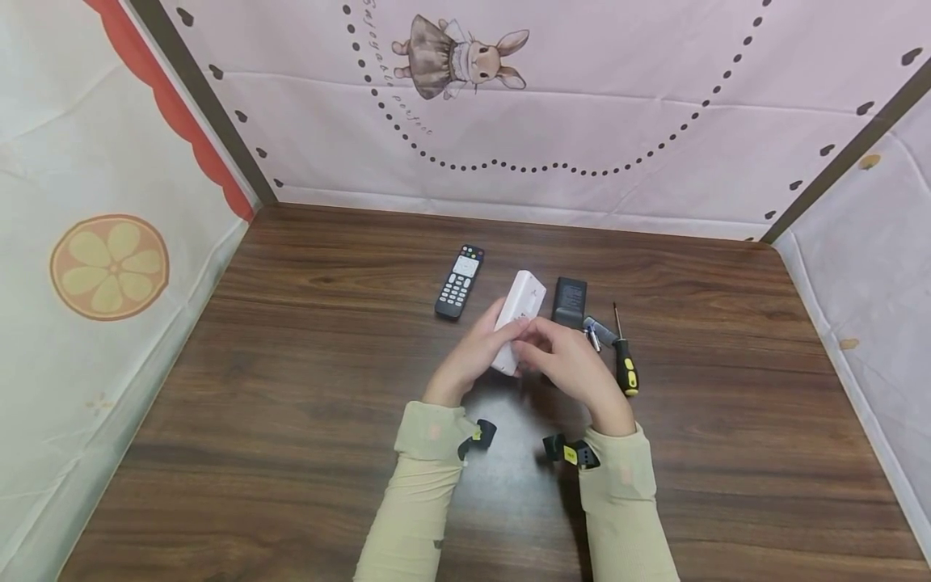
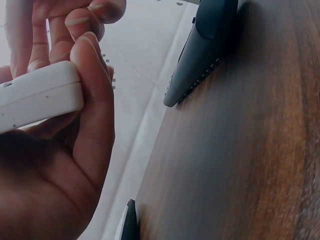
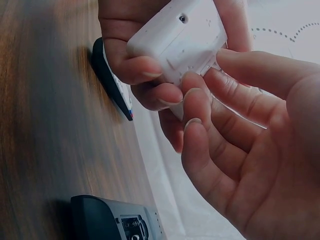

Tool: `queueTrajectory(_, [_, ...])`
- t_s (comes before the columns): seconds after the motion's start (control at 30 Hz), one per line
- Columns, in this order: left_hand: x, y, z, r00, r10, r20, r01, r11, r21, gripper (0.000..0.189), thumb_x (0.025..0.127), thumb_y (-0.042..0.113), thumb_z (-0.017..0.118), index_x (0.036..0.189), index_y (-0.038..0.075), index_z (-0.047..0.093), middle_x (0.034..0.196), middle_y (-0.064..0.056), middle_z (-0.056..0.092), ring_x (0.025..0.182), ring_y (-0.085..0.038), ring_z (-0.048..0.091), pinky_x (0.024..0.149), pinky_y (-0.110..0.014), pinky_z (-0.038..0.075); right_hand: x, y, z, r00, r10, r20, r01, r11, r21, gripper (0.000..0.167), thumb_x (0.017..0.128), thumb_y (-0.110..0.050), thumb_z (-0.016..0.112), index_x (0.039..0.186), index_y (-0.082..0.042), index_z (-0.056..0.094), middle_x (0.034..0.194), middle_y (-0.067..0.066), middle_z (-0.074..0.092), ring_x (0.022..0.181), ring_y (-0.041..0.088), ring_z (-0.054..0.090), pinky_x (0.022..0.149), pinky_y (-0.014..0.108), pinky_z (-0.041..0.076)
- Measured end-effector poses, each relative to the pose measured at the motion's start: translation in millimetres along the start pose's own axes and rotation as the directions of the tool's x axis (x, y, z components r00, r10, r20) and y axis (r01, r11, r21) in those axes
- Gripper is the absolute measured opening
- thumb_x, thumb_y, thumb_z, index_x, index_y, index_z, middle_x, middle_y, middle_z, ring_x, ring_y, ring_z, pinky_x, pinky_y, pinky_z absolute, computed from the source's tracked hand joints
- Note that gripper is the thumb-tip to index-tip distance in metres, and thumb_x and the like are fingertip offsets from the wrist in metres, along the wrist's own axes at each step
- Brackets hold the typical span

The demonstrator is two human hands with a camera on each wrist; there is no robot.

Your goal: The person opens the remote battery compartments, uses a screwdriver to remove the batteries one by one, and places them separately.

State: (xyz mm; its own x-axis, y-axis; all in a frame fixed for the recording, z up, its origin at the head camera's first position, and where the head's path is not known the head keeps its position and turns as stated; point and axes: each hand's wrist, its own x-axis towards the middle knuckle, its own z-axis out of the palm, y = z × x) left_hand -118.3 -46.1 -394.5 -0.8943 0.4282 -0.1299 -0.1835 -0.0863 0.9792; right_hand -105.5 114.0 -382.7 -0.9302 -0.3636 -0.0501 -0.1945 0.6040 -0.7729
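Centre of the frame: the left hand (image 1: 476,343) curls round the white device (image 1: 525,296), the right hand (image 1: 570,358) pinches its edge, fingers bent close! One hard tug could wrench it loose; a rightward jerk might knock the screwdriver (image 1: 625,367).

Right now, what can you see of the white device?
The white device is elongated and plastic-looking, with rounded edges, small marks and a round recess near one end. It is held above the wooden-looking table, slanted in the head view. The left hand grips it; the right hand touches it.
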Motion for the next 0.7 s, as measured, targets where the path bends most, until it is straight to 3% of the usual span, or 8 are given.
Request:
queueTrajectory(0.3, [-3.8,5.6,2.2,0.992,-0.02,-0.125,0.026,0.999,0.041,0.047,0.093,0.026,0.045,0.135,0.014,0.028,0.115,-0.014,0.048,0.081,-0.016,0.056,0.065,-0.03,0.05,0.1,-0.4,0.5,1.0,0.0,-0.016,0.001,1.0,0.008,0.014,0.085,-0.031,0.06,0.094,-0.02,0.057,0.079,-0.006,0.061,0.07,0.01,0.057,0.058,0.029,0.048])
queueTrajectory(0.43, [-2.7,3.9,1.3,0.992,-0.02,-0.124,0.023,1.0,0.02,0.046,0.093,0.025,0.045,0.134,0.013,0.029,0.11,-0.015,0.05,0.074,-0.017,0.058,0.059,-0.034,0.051,0.7,0.1,1.1,1.0,-0.01,-0.021,0.01,1.0,0.002,0.012,0.084,-0.029,0.061,0.091,-0.02,0.056,0.077,-0.006,0.061,0.069,0.01,0.057,0.057,0.028,0.048])
queueTrajectory(0.7, [-2.5,3.2,1.3,0.995,0.003,-0.099,0.0,0.999,0.037,0.048,0.092,0.021,0.049,0.135,0.011,0.028,0.112,-0.015,0.048,0.079,-0.017,0.056,0.065,-0.039,0.051,1.5,1.6,1.9,1.0,0.01,-0.019,-0.011,1.0,-0.017,0.013,0.084,-0.031,0.061,0.091,-0.021,0.056,0.078,-0.006,0.06,0.07,0.011,0.056,0.058,0.029,0.047])
